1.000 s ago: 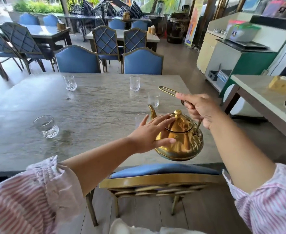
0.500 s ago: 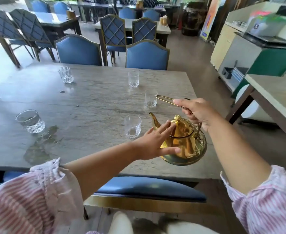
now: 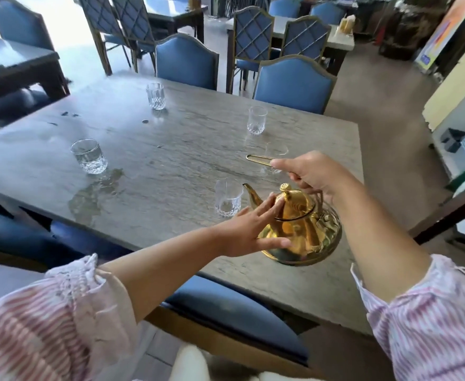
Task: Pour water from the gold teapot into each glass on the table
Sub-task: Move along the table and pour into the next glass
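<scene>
The gold teapot (image 3: 305,232) hangs just above the near right part of the grey stone table (image 3: 171,166), tilted with its spout toward a clear glass (image 3: 228,198) right beside it. My right hand (image 3: 312,173) grips the teapot's long wire handle. My left hand (image 3: 250,229) lies flat against the teapot's side and lid, fingers spread. Another glass (image 3: 275,156) stands partly hidden behind my right hand. Further glasses stand at the far right (image 3: 256,120), the far middle (image 3: 156,96) and the left (image 3: 89,156).
A wet patch (image 3: 94,193) spreads on the table by the left glass. Blue chairs (image 3: 294,83) line the far side, and one blue seat (image 3: 234,306) is tucked under the near edge. Other tables and a counter stand around.
My view has swung left and closer to the table. The teapot's spout has come nearer to the closest glass; both hands keep their hold.
</scene>
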Available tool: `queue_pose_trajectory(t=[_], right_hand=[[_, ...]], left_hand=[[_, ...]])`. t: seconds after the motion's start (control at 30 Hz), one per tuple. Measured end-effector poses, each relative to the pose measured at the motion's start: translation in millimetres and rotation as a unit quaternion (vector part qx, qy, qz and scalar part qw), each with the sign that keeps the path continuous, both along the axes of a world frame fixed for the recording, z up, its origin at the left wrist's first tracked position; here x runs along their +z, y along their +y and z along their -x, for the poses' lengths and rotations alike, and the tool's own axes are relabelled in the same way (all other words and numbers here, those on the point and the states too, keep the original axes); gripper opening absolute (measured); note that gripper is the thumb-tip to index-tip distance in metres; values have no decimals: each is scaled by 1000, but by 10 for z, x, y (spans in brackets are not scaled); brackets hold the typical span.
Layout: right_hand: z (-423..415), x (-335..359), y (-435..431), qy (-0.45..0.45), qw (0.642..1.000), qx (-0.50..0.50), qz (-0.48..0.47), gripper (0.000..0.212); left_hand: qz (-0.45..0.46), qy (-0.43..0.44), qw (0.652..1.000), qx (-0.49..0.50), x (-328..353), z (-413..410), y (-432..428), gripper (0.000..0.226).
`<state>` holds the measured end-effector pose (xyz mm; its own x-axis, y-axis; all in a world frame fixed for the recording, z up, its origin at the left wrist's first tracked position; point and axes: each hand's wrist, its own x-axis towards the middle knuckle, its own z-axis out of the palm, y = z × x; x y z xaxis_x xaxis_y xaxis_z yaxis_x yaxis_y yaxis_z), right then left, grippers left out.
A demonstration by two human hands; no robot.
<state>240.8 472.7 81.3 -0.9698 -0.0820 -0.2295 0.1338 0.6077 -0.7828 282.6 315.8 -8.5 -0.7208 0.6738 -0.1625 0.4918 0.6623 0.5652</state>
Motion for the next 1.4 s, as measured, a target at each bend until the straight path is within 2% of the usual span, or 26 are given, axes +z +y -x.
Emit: queue_pose_trajectory(t=[0.77,1.4], right_hand=[[352,33,-525,-32,988,47,-141,49],[355,98,-672,-58,981,63,-175,47]], left_hand=[[-42,-9,999,-15,-127,184,-279,88],[-69,-29,997,-14,-147,206,-320,89]])
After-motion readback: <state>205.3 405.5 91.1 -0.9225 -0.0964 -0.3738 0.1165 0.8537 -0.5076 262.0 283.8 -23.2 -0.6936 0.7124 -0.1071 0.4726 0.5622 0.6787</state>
